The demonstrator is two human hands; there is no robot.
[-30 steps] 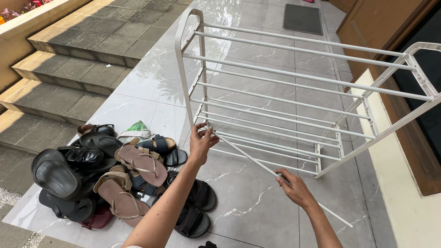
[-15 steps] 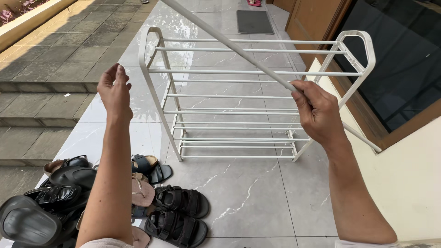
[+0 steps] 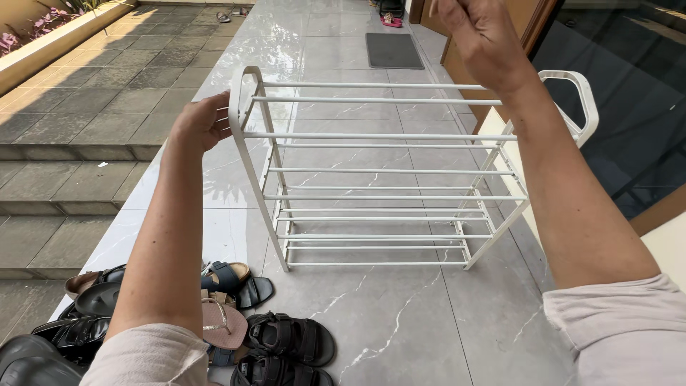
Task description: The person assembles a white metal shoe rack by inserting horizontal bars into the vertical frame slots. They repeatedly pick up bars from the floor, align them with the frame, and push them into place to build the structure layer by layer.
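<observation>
Our left-hand fingers (image 3: 214, 118) curl against the white shoe rack's (image 3: 379, 171) end frame, steadying it upright; our right hand (image 3: 479, 36) is raised, fingers bunched, contents unclear.

the shoe rack (image 3: 371, 171) looks like white-coated metal tubing with smooth, faintly shiny rails; its rounded end frames may be plastic, though the view does not settle it. the floor tiles (image 3: 400, 322) are grey marbled stone or ceramic, polished and glossy with reflections. the steps (image 3: 78, 129) are matt, rougher grey pavers. the black sandals (image 3: 289, 336) look matt and synthetic. the doormat (image 3: 394, 50) appears dark and coarse. the sleeve (image 3: 622, 329) is soft pale cloth.
</observation>
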